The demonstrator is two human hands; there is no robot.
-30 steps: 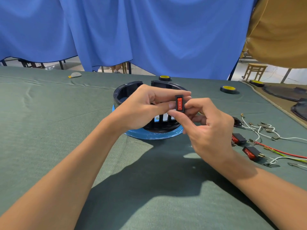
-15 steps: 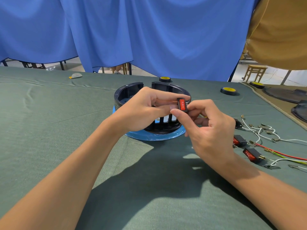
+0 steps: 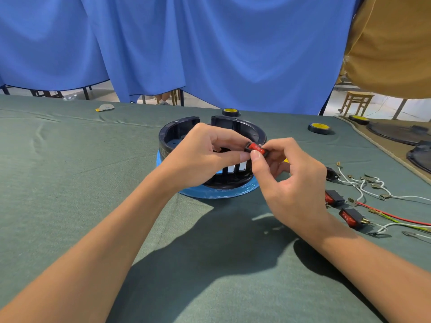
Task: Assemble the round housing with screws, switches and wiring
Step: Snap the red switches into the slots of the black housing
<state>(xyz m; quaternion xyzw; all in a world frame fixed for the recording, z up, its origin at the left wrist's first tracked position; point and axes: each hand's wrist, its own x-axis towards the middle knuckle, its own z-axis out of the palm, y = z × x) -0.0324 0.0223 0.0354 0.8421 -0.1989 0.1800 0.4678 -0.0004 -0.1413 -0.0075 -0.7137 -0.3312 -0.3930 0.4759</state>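
Note:
A round black housing point(image 3: 177, 134) with a blue base rim stands on the green cloth at mid table. Just above its near right wall, a red rocker switch point(image 3: 256, 148) in a black frame is pinched between both hands. My left hand point(image 3: 205, 155) holds it from the left with thumb and forefinger. My right hand point(image 3: 289, 178) grips it from the right, thumb on its near edge. Two more red switches point(image 3: 334, 198) point(image 3: 349, 217) lie to the right, beside loose white, red and green wires point(image 3: 363, 185) with metal terminals.
Two black-and-yellow tape rolls point(image 3: 230, 111) point(image 3: 320, 128) lie behind the housing. Dark round covers point(image 3: 396, 134) rest on a tan mat at far right. A small white scrap point(image 3: 105, 107) lies at the back left. Blue curtains hang behind the table.
The switch has tilted from upright to nearly flat, red face upward, and moved slightly right toward the housing's right wall. Both hands kept hold of it.

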